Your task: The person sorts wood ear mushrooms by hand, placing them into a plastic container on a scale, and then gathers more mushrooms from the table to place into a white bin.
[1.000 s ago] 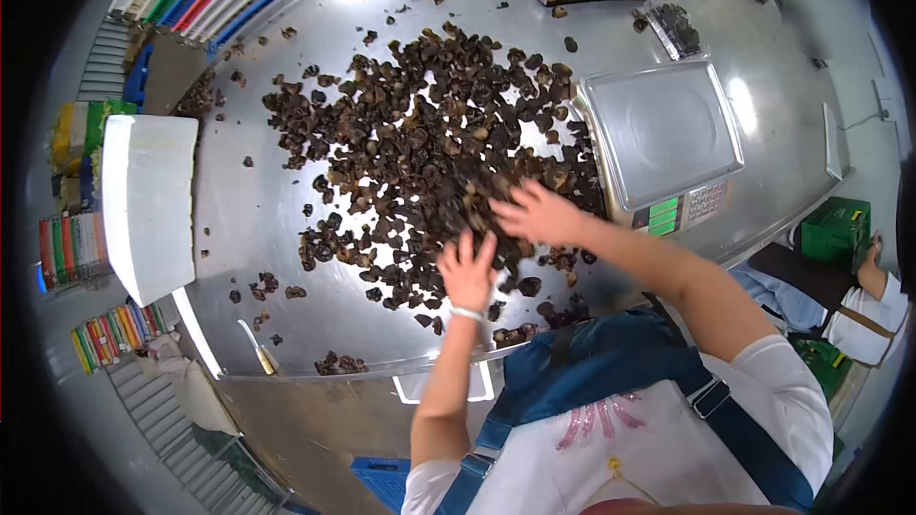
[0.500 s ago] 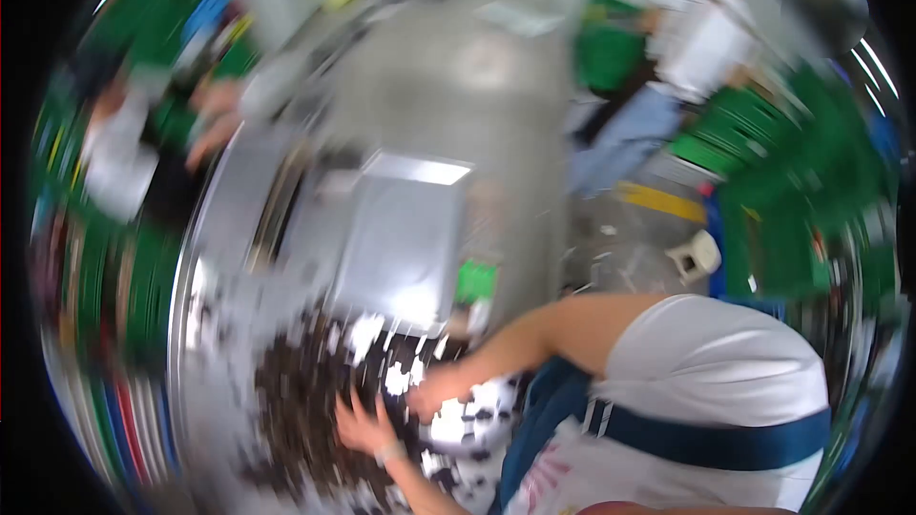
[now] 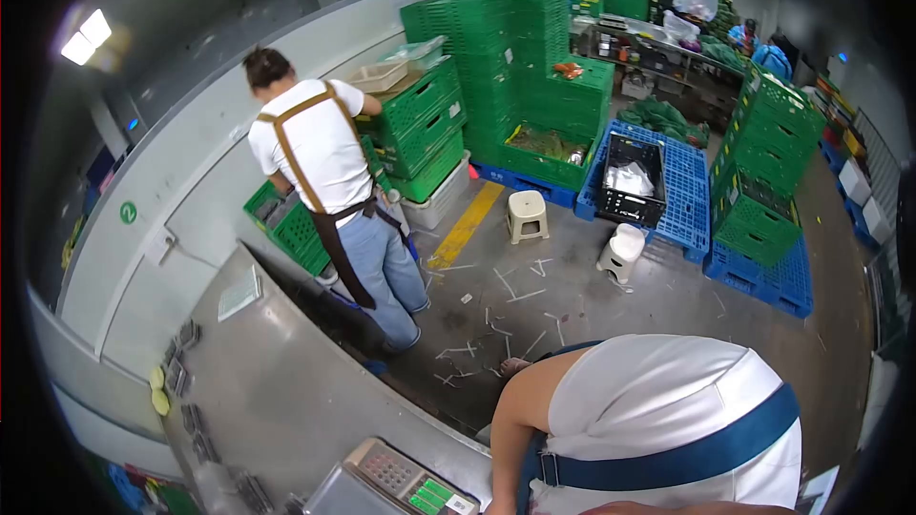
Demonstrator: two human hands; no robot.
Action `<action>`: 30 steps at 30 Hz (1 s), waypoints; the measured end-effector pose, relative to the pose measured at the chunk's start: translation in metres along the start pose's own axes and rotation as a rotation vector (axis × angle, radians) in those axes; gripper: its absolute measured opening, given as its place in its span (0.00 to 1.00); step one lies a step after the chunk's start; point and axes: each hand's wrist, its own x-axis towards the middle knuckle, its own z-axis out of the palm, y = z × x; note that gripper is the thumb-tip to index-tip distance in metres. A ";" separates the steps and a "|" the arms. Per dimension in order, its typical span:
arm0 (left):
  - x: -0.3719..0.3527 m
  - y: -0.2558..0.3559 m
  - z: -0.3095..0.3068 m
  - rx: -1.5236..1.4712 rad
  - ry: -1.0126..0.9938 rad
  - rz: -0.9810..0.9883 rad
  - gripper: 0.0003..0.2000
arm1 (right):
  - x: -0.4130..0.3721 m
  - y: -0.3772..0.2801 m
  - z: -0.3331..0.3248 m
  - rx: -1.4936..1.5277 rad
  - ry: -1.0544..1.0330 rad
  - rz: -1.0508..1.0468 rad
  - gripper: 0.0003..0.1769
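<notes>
Both my hands are out of the frame, so their fingers and anything in them are hidden. My right arm (image 3: 513,429) reaches down to the bottom edge, where the picture cuts it off at about the wrist. Just left of it is a weighing scale (image 3: 386,469) with a keypad and green display panels, partly cut off by the lower edge. The scale stands on a long steel table (image 3: 324,372). No part of my left hand shows.
A co-worker (image 3: 320,143) in a white top and brown apron straps stands by green crates (image 3: 420,119). Two stools (image 3: 528,216) and white strips litter the floor. Stacked crates and a black crate (image 3: 634,181) rest on blue pallets (image 3: 682,186). Small dark blocks (image 3: 191,417) line the table's far edge.
My view has swung right and up, away from the dark pieces on the table. Both hands, blurred over those pieces before, have left the frame. The co-worker now appears left of centre.
</notes>
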 end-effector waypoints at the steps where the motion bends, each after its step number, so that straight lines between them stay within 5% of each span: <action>1: 0.004 0.007 0.003 -0.046 -0.037 -0.015 0.24 | -0.002 0.000 -0.004 0.002 0.004 0.004 0.09; 6: 0.013 0.030 0.014 -0.457 -0.143 -0.222 0.23 | -0.001 -0.010 -0.018 -0.003 0.004 -0.026 0.08; 11: -0.004 0.023 -0.002 -0.977 -0.012 -0.531 0.21 | 0.028 -0.032 -0.015 0.012 0.025 -0.139 0.08; 17: -0.151 -0.030 -0.050 -1.471 0.596 -0.780 0.20 | 0.109 -0.122 0.019 0.151 -0.003 -0.659 0.08; 19: -0.218 -0.021 -0.055 -1.630 0.865 -0.733 0.20 | 0.106 -0.147 -0.003 0.163 -0.068 -0.379 0.09; 23: -0.284 -0.001 -0.048 -1.821 1.212 -0.551 0.19 | 0.119 -0.134 -0.014 0.188 -0.177 -0.419 0.12; 24: -0.269 0.011 -0.058 -1.742 1.327 -0.638 0.18 | 0.122 -0.130 -0.011 0.269 -0.111 -0.467 0.14; 25: -0.277 0.002 -0.062 -1.932 1.263 -0.549 0.18 | 0.124 -0.132 -0.006 0.354 -0.037 -0.496 0.15; 27: -0.265 0.017 -0.073 -1.714 1.353 -0.627 0.19 | 0.138 -0.149 -0.004 0.179 -0.163 -0.618 0.16; 30: -0.269 0.019 -0.072 -1.913 1.535 -0.499 0.14 | 0.167 -0.156 -0.033 -0.001 -0.348 -0.621 0.16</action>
